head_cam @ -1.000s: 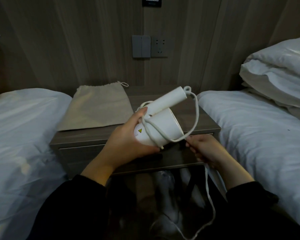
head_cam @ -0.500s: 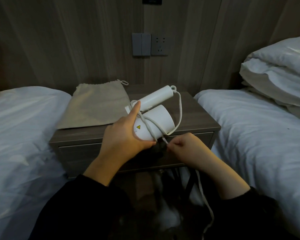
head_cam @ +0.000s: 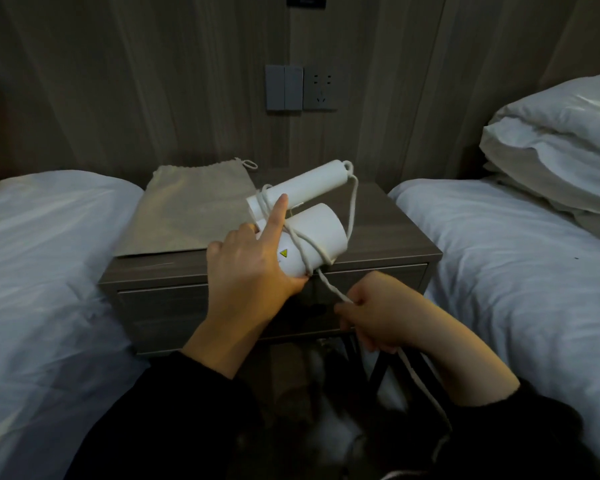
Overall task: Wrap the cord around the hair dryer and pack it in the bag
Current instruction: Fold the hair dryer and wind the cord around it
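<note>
1. The left hand (head_cam: 250,258) is gripping the hair dryer (head_cam: 321,233) mid-frame (index finger (head_cam: 278,214) pressing the handle (head_cam: 309,183)).
2. The right hand (head_cam: 385,313) is pinching the cord (head_cam: 329,285) in its fingers (head_cam: 347,309), just below.
3. The bag (head_cam: 194,202) is lying on the bench (head_cam: 388,237), left of centre.

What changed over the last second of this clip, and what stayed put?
The right hand moved leftward and lower, under the hair dryer, pulling the cord it pinches. The wide loop hanging from the handle end drew in close to the barrel. The left hand still grips the dryer's barrel, a finger raised against the handle. The drawstring bag stays flat on the nightstand.
</note>
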